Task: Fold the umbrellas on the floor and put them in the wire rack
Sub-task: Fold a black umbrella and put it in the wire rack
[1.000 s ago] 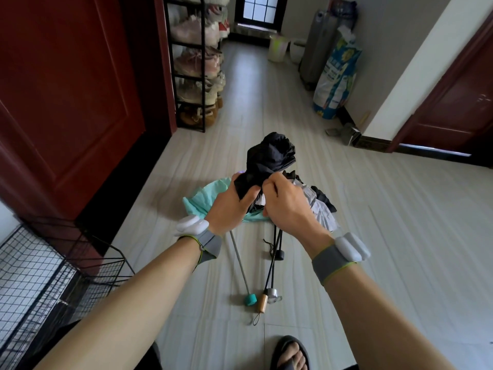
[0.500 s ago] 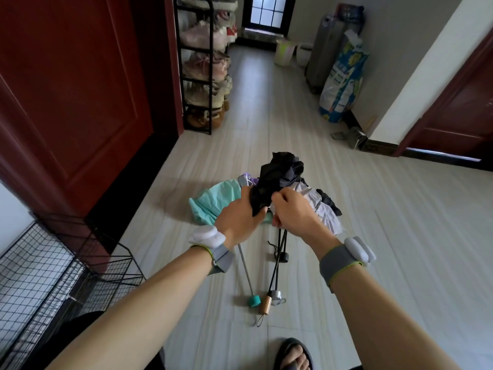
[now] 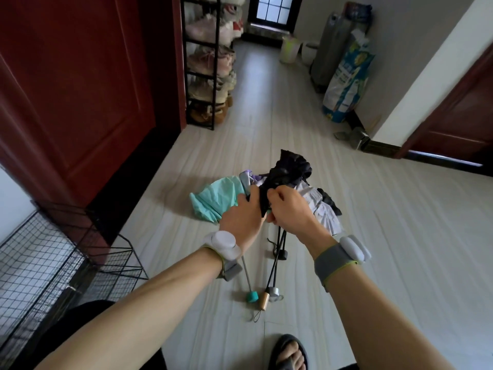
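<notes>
I hold a black umbrella (image 3: pixel 289 169) above the floor, its bunched canopy pointing away from me. My left hand (image 3: pixel 244 216) grips its lower part from the left, and my right hand (image 3: pixel 289 206) pinches the black fabric from the right. Under my hands lie a mint-green umbrella (image 3: pixel 216 200) with a teal handle (image 3: pixel 251 296), a white-grey umbrella (image 3: pixel 324 212) and a purple one (image 3: pixel 249 177), partly hidden. Their shafts run toward me, ending in a wooden handle (image 3: pixel 264 301) and a silver handle (image 3: pixel 273 291). The black wire rack (image 3: pixel 48 263) stands at the lower left.
A dark red door (image 3: pixel 66 89) fills the left wall, with a black shoe rack (image 3: pixel 210 62) beyond it. A printed sack (image 3: pixel 346 81) and a grey cylinder (image 3: pixel 329 49) lean on the right wall. My sandalled foot (image 3: pixel 289 353) is at the bottom.
The black umbrella and both hands have come lower and closer to the pile. The camera view has shifted slightly, showing more of the wire rack.
</notes>
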